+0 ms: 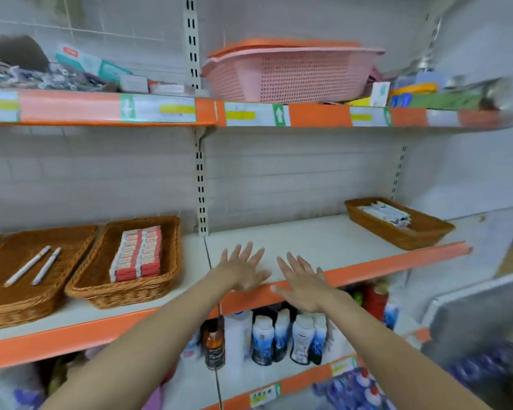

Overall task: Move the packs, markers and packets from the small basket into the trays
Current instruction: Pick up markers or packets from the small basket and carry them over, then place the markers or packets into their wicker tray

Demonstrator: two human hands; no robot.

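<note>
Head view: left hand (241, 269) and right hand (304, 284) hover over the middle shelf (308, 241) — fingers spread straight, holding nothing. At nine o'clock, red-and-white packs (138, 254) fill one wicker tray (125, 261); two markers (33, 265) lie farther left in another (white-bodied). At two o'clock, packets (386, 216) sit in a third tray (400, 224).

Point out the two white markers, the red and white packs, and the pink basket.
White markers (33, 265): head view, on the middle of the left marker's barrel.
Red and white packs (137, 253): head view, on the top of the stack.
Pink basket (290, 76): head view, on its perforated front wall.
</note>
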